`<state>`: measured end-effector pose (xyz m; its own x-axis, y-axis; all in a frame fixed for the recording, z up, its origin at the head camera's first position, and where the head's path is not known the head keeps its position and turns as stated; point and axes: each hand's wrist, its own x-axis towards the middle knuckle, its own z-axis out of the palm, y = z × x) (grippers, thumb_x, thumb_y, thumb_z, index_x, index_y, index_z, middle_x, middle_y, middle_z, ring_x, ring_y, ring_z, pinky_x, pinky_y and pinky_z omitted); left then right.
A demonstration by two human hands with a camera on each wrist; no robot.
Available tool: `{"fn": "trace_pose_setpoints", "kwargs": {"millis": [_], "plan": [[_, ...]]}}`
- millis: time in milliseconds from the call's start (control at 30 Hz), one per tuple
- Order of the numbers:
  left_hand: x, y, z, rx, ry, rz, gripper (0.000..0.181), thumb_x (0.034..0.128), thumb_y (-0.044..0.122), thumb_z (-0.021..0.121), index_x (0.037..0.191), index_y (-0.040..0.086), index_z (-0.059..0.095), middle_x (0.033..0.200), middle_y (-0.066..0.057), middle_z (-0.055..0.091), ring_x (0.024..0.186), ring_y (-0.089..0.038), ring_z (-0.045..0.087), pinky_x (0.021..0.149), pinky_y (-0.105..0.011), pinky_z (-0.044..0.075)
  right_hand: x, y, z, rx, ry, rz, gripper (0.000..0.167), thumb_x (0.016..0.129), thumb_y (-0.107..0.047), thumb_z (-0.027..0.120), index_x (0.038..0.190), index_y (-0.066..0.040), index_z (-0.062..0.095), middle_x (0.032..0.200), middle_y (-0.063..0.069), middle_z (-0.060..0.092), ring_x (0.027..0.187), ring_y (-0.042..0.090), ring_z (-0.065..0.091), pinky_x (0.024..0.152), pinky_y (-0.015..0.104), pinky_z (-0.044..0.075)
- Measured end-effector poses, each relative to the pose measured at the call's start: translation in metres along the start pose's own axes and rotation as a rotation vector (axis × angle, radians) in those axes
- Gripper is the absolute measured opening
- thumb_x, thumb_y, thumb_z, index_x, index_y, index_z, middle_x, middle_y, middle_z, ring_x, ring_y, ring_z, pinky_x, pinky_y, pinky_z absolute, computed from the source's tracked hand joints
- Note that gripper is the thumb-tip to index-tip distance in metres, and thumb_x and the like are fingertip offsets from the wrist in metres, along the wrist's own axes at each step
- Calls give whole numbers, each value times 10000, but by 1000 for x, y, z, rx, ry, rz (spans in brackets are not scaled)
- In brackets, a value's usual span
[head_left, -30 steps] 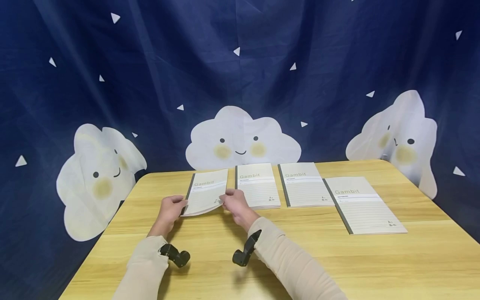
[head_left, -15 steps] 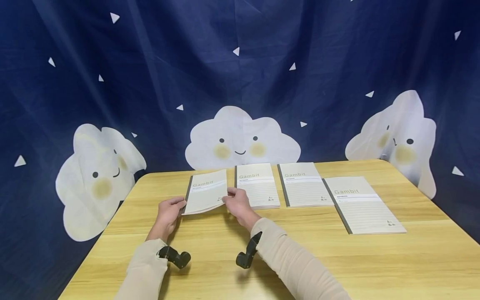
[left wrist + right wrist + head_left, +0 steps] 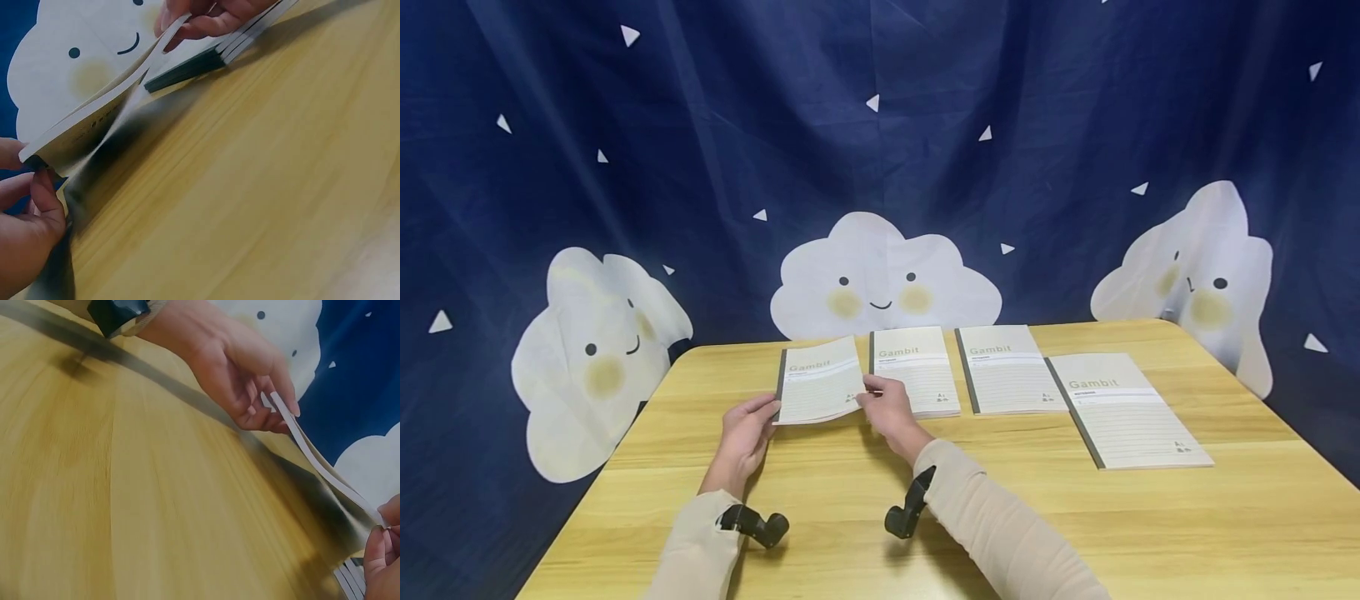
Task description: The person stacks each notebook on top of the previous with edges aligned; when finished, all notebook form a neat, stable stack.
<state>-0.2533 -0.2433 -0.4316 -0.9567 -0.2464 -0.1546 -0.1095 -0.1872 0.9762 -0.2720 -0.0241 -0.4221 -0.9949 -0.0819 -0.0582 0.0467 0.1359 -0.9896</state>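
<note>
A: Where is the notebook in use, and how do the hands stand?

B: The held notebook is just to the left of the pile of notebooks, and it seems to be lifted above the table, because its shadow falls under it. The left hand pinches the spine edge at the near corner. The right hand pinches the opposite near corner, between that notebook and the near-left corner of the pile. Both grips are narrow.

A: How could the person do this carrying well?

B: The pages bend in a curve between the hands, so, in B's judgement, the two corners should be held at equal height, with light tension. A firm but not hard pinch should protect the corners from a crease. The right fingers should also stay clear of the pile, or they could push it.

A: Which writing can be read?

B: "Gambit" stands in large letters on the held notebook, on the pile's top cover, on the middle notebook just right of the pile, and on the last notebook, farther right and nearer to the person than the pile. Below it, on the last one, "NOTEBOOK" is readable; the ruled lines carry no clear words, and the smallest print is too small.
</note>
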Motion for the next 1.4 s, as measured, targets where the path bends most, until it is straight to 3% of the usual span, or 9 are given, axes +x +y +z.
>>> {"fn": "trace_pose_setpoints", "kwargs": {"millis": [167,567,1067,1400], "plan": [[-1,-4,10,-114,-30,33,439,916,-67,474,1333,-162,376,1182,-183,499,925,-105,621,859,-215,519,-2,0,-8,22,-4,-2,445,877,-16,569,1320,-16,522,1251,130,562,1022,216,533,779,298,529],[-8,-8,38,-197,-73,61,426,939,-55,439,1356,-121,380,1340,-243,414,1043,-143,577,879,-218,509,-5,-1,-35,7,30,-50,472,849,7,582,1316,11,515,1277,166,550,987,204,550,776,244,510],[-9,-28,81,-197,-126,92,385,935,-56,459,1318,-101,449,1311,-254,467,1036,-172,576,856,-223,521,-12,6,-82,-61,116,-46,437,834,0,607,1268,21,560,1249,173,583,1027,245,564,835,285,513],[-12,-33,111,-133,-164,117,368,930,-61,470,1295,-110,477,1151,-183,507,996,-166,563,822,-200,523,-17,13,-111,16,135,-28,452,851,2,590,1299,22,528,1259,186,542,1052,241,527,812,221,486]]}}
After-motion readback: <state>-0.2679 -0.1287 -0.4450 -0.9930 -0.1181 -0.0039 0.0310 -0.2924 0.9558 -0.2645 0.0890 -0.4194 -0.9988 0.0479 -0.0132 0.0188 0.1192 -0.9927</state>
